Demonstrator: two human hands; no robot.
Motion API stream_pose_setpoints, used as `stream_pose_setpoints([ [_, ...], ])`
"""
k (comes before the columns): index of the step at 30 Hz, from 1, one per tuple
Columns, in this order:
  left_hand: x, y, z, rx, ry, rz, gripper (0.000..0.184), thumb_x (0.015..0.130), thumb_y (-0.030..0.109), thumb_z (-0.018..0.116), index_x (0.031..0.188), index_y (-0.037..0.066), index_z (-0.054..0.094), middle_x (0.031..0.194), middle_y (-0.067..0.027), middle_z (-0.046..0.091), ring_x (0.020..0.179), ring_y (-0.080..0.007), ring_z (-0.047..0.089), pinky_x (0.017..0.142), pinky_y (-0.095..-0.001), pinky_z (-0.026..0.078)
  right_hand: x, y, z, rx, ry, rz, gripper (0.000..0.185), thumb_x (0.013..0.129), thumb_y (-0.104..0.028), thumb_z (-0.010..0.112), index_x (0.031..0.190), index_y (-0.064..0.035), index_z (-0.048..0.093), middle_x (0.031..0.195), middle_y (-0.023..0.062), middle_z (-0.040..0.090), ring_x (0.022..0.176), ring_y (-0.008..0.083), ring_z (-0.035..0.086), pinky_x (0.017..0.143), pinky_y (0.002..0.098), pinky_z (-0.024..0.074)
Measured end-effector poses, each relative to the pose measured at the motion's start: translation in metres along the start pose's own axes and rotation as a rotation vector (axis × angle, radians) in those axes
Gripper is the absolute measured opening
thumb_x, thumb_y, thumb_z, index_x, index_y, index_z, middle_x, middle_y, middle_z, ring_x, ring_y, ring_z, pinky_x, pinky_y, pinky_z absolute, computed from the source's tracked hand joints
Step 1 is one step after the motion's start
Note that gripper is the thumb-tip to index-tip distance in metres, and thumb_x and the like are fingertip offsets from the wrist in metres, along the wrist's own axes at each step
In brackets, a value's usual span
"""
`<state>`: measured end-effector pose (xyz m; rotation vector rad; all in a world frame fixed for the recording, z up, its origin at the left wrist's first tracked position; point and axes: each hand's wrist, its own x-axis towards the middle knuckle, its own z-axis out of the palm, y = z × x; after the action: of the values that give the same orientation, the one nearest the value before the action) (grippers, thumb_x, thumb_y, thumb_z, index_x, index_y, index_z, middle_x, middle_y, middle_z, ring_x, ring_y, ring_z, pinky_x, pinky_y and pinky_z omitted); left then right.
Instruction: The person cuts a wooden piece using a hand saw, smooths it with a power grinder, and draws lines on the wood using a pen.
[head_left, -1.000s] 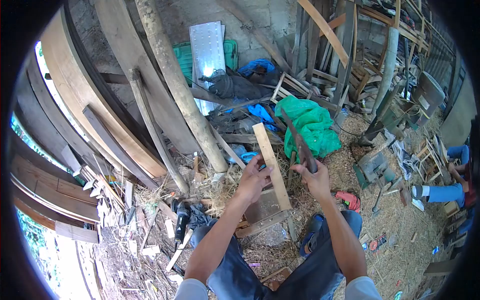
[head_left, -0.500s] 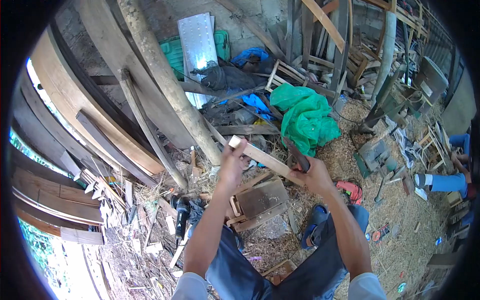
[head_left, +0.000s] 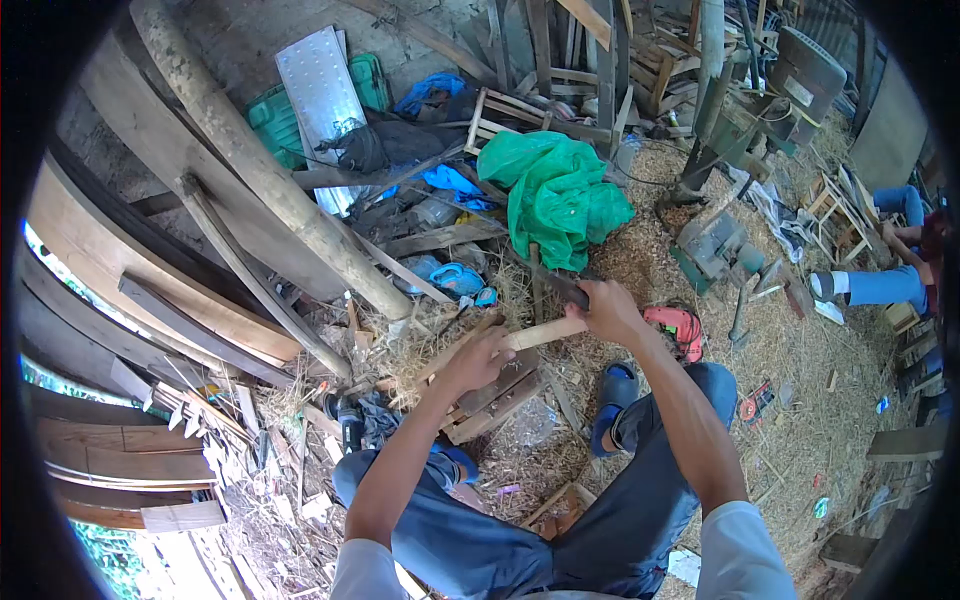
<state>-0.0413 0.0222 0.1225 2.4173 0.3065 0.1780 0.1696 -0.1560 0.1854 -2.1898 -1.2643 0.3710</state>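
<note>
A pale strip of wood [head_left: 545, 334] runs between my two hands, above a low wooden block or stool [head_left: 505, 408]. My left hand [head_left: 478, 362] is closed around its left part. My right hand [head_left: 612, 312] grips a dark, long, narrow tool [head_left: 568, 290] that points away to the upper left; its exact kind is unclear. The strip's right end reaches my right fingers, and I cannot tell whether they hold it too.
A red power tool [head_left: 675, 330] lies right of the block, and a black angle grinder [head_left: 349, 425] lies left. Beyond are a green plastic sheet [head_left: 560, 195] and a leaning pole [head_left: 270, 160]. Another person's leg [head_left: 880, 286] shows at right. Shavings cover the ground.
The view has shifted to the right. The wood strip has turned, its left end now lower than its right. The dark tool has swung from steep to slanting leftward.
</note>
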Motion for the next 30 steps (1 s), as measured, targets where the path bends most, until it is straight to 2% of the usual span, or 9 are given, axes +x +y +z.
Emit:
stream_pose_setpoints([
  [5,0.004,-0.021,0.045,0.079,-0.043,-0.100,0.049,0.081,0.023,0.070,0.122,0.003,0.054,0.122,-0.0215,0.057,0.105,-0.0416,0.058,0.091,-0.0481,0.046,-0.011,-0.008,0.001,0.120,0.252,0.026,0.032,0.078,-0.029,0.076,0.084,0.0001,0.063,0.070,0.0205,0.063,0.068,0.0370,0.063,0.062,0.0452,0.0473],
  [7,0.003,-0.017,0.054,0.116,0.028,-0.037,0.048,0.084,0.027,0.069,0.121,0.002,0.055,0.109,-0.0223,0.060,0.099,-0.0423,0.059,0.087,-0.0487,0.048,-0.024,-0.029,-0.014,0.272,0.224,0.197,0.036,0.085,-0.032,0.071,0.084,0.0028,0.061,0.061,0.0135,0.055,0.057,0.0218,0.054,0.056,0.0375,0.0433],
  [8,0.005,-0.012,0.055,0.139,-0.065,-0.212,0.047,0.081,0.025,0.071,0.121,0.003,0.056,0.116,-0.0197,0.057,0.107,-0.0389,0.056,0.090,-0.0493,0.046,-0.028,-0.029,-0.008,0.265,0.213,0.201,0.036,0.085,-0.032,0.071,0.084,0.0028,0.061,0.061,0.0135,0.055,0.057,0.0218,0.054,0.056,0.0375,0.0433],
  [10,0.001,-0.037,0.070,0.203,0.022,-0.100,0.047,0.079,0.024,0.072,0.118,0.004,0.057,0.117,-0.0178,0.055,0.110,-0.0368,0.054,0.092,-0.0488,0.044,-0.040,-0.028,0.004,0.748,0.291,0.280,0.040,0.090,-0.035,0.065,0.082,0.0038,0.060,0.058,0.0049,0.047,0.060,0.0117,0.043,0.054,0.0327,0.0385],
  [11,-0.003,-0.050,0.079,0.278,0.113,0.018,0.046,0.078,0.024,0.073,0.116,0.005,0.058,0.118,-0.0159,0.054,0.113,-0.0347,0.051,0.093,-0.0482,0.042,-0.045,-0.027,0.013,0.740,0.279,0.282,0.040,0.090,-0.035,0.065,0.082,0.0038,0.060,0.058,0.0049,0.047,0.060,0.0117,0.043,0.054,0.0327,0.0385],
  [16,0.001,-0.049,0.079,0.167,0.097,0.001,0.045,0.073,0.023,0.075,0.111,0.004,0.060,0.111,-0.0123,0.053,0.111,-0.0309,0.047,0.094,-0.0429,0.038,-0.088,-0.034,0.087,0.794,0.274,0.620,0.048,0.093,-0.041,0.060,0.079,0.0045,0.062,0.061,0.0018,0.051,0.061,0.0102,0.043,0.055,0.0338,0.0384],
  [19,0.003,-0.044,0.081,0.179,0.151,-0.035,0.045,0.071,0.020,0.075,0.109,0.003,0.059,0.111,-0.0119,0.053,0.112,-0.0306,0.047,0.094,-0.0429,0.036,-0.126,-0.023,0.169,0.813,0.414,0.606,0.051,0.094,-0.043,0.059,0.079,0.0063,0.061,0.062,0.0028,0.051,0.063,0.0095,0.042,0.056,0.0331,0.0386],
  [25,0.010,-0.048,0.091,0.139,0.158,-0.032,0.044,0.068,0.015,0.071,0.106,0.004,0.054,0.115,-0.0145,0.052,0.114,-0.0334,0.045,0.098,-0.0444,0.033,-0.134,-0.012,0.181,0.727,0.355,0.704,0.053,0.094,-0.044,0.059,0.079,0.0073,0.061,0.057,0.0024,0.048,0.060,0.0097,0.041,0.054,0.0331,0.0375],
  [30,0.016,-0.038,0.086,0.186,0.134,-0.084,0.033,0.078,0.018,0.065,0.105,0.003,0.055,0.113,-0.0155,0.055,0.112,-0.0346,0.047,0.095,-0.0461,0.035,-0.133,-0.005,0.188,0.711,0.391,0.705,0.054,0.094,-0.045,0.059,0.080,0.0079,0.063,0.055,0.0033,0.047,0.057,0.0101,0.040,0.051,0.0339,0.0357],
])
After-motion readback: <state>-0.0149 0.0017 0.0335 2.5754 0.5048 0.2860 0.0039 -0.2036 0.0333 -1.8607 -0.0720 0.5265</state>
